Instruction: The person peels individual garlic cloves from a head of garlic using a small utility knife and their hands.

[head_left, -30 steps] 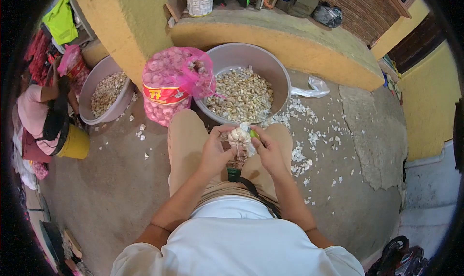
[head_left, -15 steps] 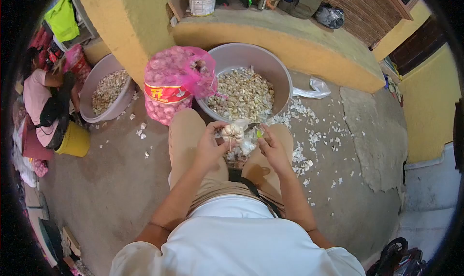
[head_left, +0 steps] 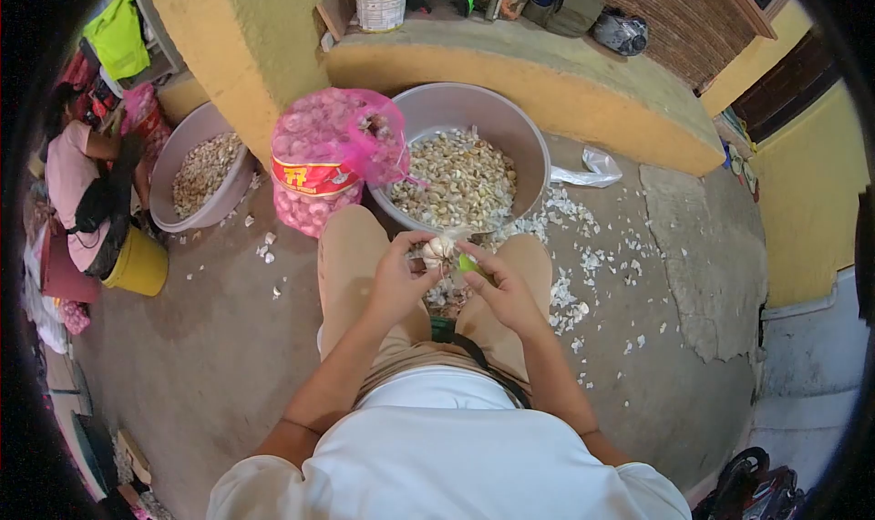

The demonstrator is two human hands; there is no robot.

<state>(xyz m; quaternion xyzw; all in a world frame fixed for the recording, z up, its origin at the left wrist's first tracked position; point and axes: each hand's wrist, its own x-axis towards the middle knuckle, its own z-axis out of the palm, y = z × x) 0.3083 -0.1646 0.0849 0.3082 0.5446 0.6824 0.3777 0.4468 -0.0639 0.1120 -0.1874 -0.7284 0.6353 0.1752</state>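
Between my knees, my left hand [head_left: 401, 269] is closed around a whitish garlic bulb [head_left: 438, 252], thumb and fingers on its near and left sides. My right hand [head_left: 501, 288] is up against the bulb's right side, gripping a small knife by its lime-green handle [head_left: 467, 263]. The blade is hidden now behind the fingers and the bulb. Just beyond stands a wide grey tub [head_left: 538, 146] holding many loose garlic cloves [head_left: 465, 178]. Papery peelings [head_left: 447, 294] lie below my hands.
A pink mesh sack of garlic [head_left: 314, 164] leans by the tub's left side. Peelings [head_left: 570, 310] litter the floor to the right. At the far left, a person in pink [head_left: 73, 174] sits near another tub [head_left: 239, 185] and a yellow bucket [head_left: 141, 263]. A low ledge [head_left: 519, 60] runs behind.
My right hand has moved left and inward, bringing the green handle against the garlic bulb. The bulb looks turned in my left hand. The seated person's arm has shifted slightly.
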